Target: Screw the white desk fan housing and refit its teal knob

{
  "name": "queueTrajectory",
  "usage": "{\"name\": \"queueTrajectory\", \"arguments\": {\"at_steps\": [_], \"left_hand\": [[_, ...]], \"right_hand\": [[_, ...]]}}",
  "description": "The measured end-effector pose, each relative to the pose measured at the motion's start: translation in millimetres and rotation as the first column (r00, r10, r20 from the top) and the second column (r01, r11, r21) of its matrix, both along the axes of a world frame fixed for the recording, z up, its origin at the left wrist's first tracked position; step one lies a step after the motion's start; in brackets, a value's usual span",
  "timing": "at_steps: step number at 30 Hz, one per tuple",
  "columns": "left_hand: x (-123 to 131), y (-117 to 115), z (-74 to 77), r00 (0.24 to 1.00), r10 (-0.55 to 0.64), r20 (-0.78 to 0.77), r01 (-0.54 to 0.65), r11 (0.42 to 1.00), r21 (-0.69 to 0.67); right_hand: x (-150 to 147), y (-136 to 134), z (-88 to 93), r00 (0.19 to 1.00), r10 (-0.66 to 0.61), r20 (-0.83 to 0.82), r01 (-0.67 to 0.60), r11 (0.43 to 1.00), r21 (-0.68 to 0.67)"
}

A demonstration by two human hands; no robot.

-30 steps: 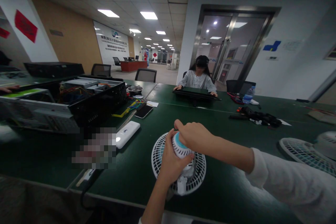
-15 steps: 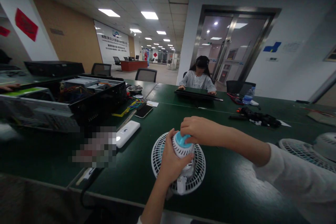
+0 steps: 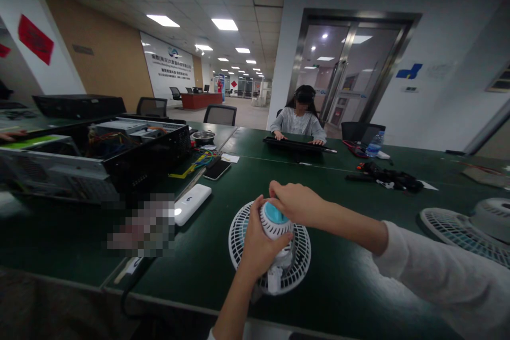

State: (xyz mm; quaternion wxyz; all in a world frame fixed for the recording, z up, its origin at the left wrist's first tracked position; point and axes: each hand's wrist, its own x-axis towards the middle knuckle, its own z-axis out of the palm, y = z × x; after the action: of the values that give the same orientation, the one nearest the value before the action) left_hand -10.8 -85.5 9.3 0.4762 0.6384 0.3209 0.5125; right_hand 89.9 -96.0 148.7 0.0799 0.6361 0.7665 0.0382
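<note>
From where I stand, a small white desk fan point(image 3: 297, 263) lies on its round grille on the green worktop point(image 3: 350, 276), right in front of the person, its ribbed housing point(image 3: 273, 228) pointing up. The left hand point(image 3: 258, 241) has a closed grip around that housing, steadying it from the side, while the right hand point(image 3: 297, 204) grips over the edge of the blue cap point(image 3: 274, 213) from above. Lying flat, the fan seems to offer a firm base for both hands. A white power bank point(image 3: 192, 204) sits nearby, with a smartphone point(image 3: 217, 171) beyond it
</note>
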Motion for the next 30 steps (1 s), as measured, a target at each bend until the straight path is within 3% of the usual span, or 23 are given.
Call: {"name": "queueTrajectory", "arguments": {"at_steps": [3,7,12,21,26,30], "left_hand": [[0.1,1.0,-2.0,1.000,0.009,-0.012,-0.009,1.000,0.020],[0.7,0.4,-1.7,1.000,0.005,-0.020,-0.004,1.000,0.009],[0.7,0.0,-1.1,0.999,-0.009,-0.033,0.009,1.000,-0.012],[0.8,-0.1,0.2,1.000,0.000,-0.018,0.000,1.000,0.001],[0.9,-2.6,2.8,1.000,0.028,-0.011,-0.028,1.000,0.009],[0.9,-2.0,1.7,1.000,0.017,-0.007,-0.017,1.000,0.009]], "right_hand": [[10.5,-2.4,12.4,0.988,0.153,-0.032,-0.154,0.987,-0.036],[22.7,-1.7,19.5,0.887,0.461,-0.022,-0.461,0.884,-0.074],[21.8,2.7,16.0,0.837,0.543,0.068,-0.534,0.838,-0.115],[4.8,0.1,17.2,0.886,0.426,0.182,-0.410,0.904,-0.118],[-6.7,0.8,0.9,0.968,0.214,0.134,-0.219,0.976,0.023],[-12.7,3.1,-7.3,0.994,0.051,0.094,-0.058,0.996,0.071]]}}
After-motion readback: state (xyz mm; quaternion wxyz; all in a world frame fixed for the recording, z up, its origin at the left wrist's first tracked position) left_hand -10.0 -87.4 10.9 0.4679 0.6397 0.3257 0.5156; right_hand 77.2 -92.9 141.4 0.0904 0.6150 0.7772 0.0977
